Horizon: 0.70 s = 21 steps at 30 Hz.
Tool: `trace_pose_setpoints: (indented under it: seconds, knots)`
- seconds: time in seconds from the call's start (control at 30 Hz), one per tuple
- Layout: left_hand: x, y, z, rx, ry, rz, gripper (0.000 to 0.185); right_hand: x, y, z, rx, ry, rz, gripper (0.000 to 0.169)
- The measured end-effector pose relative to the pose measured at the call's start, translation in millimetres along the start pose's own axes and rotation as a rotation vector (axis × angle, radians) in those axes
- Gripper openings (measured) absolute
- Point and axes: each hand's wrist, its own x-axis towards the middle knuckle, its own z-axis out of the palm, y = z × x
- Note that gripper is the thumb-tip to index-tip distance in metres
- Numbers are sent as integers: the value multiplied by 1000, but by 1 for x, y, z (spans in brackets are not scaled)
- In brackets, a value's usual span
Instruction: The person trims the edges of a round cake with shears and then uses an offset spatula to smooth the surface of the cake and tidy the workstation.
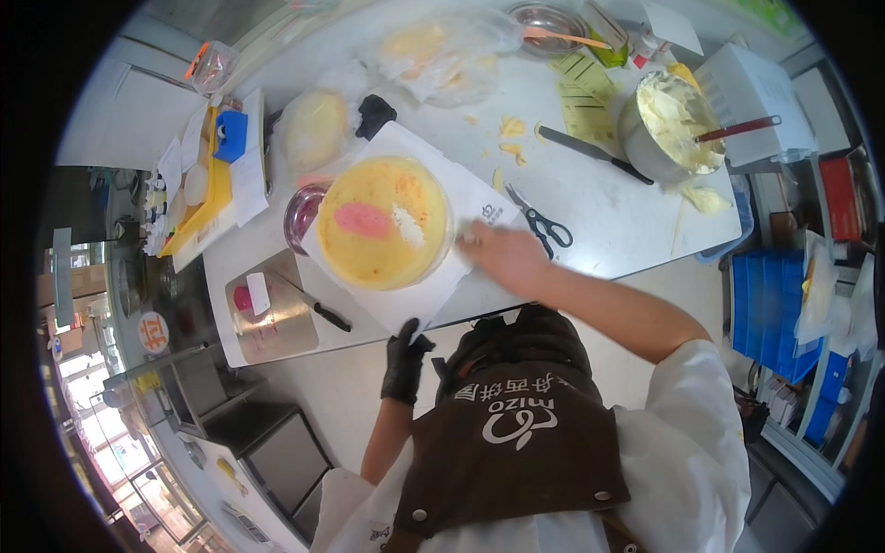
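A round yellow sponge cake [382, 259] with a pink patch and a white smear sits on a white cardboard sheet [415, 301] at the table's front edge. My left hand [405, 363], in a black glove, pinches the near corner of this cardboard. Bare and slightly blurred, my right hand [501, 256] is at the cake's right side, over the cardboard; whether it grips anything is unclear. Scissors [543, 221] with dark handles lie just beyond it. Partly behind the cake stands a steel bowl [299, 218] with pink contents.
A long spatula [594, 153] lies near a steel bowl of cream [639, 142] at right. A knife [330, 316] rests by a metal tray [276, 339] at left. Plastic-wrapped cake [316, 131], a black cloth [375, 116] and cake scraps [511, 126] occupy the table's far side.
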Motion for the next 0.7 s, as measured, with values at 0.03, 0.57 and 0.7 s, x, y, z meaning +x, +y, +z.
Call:
trace_pose_setpoints:
  seconds: [0.03,0.57,0.7]
  knots:
    - [-2,8,-10,134,14,33,36,9,16,-1,-35,38,55,36]
    - [3,43,51,-532,-116,-501,53,30,31,0,-87,5,57,47]
    - [2,54,65,-378,64,-491,51,38,44,-24,-50,166,233,27]
